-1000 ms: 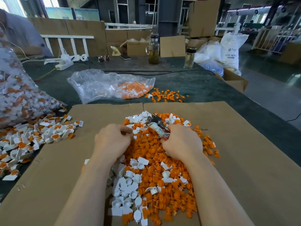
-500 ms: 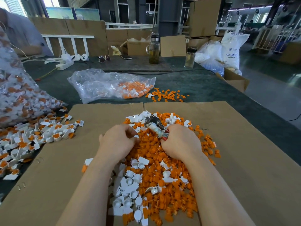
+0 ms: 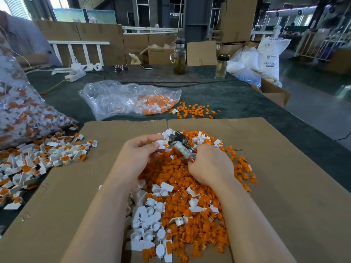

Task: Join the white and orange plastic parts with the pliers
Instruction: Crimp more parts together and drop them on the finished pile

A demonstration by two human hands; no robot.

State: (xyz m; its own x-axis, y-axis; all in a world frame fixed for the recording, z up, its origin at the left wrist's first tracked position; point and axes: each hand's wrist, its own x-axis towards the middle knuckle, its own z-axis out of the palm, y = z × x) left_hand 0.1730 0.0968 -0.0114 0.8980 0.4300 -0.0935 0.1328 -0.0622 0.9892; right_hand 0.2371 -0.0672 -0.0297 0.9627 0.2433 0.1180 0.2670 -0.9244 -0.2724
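Joined white-orange pcs (image 3: 38, 164) heaped at 9 o'clock. Left hand (image 3: 138, 154) pinches white part (image 3: 160, 144) btwn thumb & fingers, just beside pliers (image 3: 180, 145) at 12 o'clock of mixed parts pile (image 3: 182, 202) on cardboard (image 3: 284, 186). Right hand (image 3: 210, 166) grips pliers' red handles.

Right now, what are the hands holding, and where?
Left hand pinches a white plastic part at its edge; right hand grips the pliers by their red handles.
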